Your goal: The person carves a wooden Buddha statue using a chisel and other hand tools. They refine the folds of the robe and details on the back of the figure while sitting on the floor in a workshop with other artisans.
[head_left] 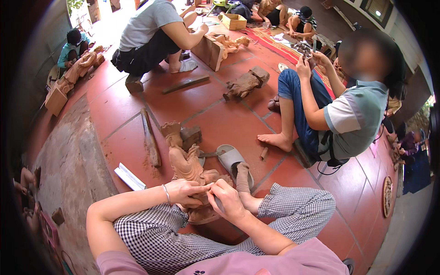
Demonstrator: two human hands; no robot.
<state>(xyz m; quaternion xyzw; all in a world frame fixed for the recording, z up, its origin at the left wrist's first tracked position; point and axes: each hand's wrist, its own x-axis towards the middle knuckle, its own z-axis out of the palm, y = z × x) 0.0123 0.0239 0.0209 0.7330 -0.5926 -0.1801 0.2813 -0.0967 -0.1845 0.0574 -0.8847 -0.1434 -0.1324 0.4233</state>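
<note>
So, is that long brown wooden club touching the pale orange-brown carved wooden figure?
Apart: the head view shows red tiled floor between the club and the carved figure.

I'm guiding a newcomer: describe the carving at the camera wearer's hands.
On the red tiled floor, find the checked trousers. In front of them is a tan carved figure, with the left hand and right hand at its lower part. Unlike the rougher, darker carving lying beyond, it is finely detailed.

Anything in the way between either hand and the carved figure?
Nothing visible. The left hand lies against the lower part of the carved figure; the right hand, beside it, grips a grey tool whose tip I can't make out.
</note>
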